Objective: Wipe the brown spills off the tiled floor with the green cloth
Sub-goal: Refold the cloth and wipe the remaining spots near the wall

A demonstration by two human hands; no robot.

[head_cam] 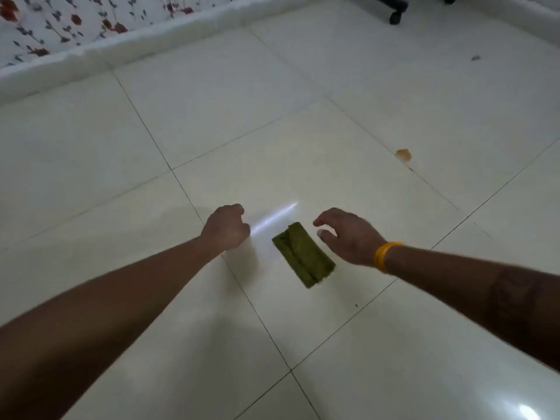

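Note:
A folded green cloth (pixel 304 257) lies flat on the white tiled floor (pixel 230 116), between my two hands. My right hand (pixel 348 234), with a yellow band on the wrist, hovers just right of the cloth with fingers spread and curved, holding nothing. Left of the cloth, my left hand (pixel 227 227) is curled into a loose fist with nothing in it. A small brown spill (pixel 403 154) sits on a tile joint farther away to the right.
A white mattress edge with a floral sheet (pixel 91 50) runs along the far left. A black chair caster (pixel 395 17) stands at the far top. A small dark speck (pixel 475 58) lies at the far right.

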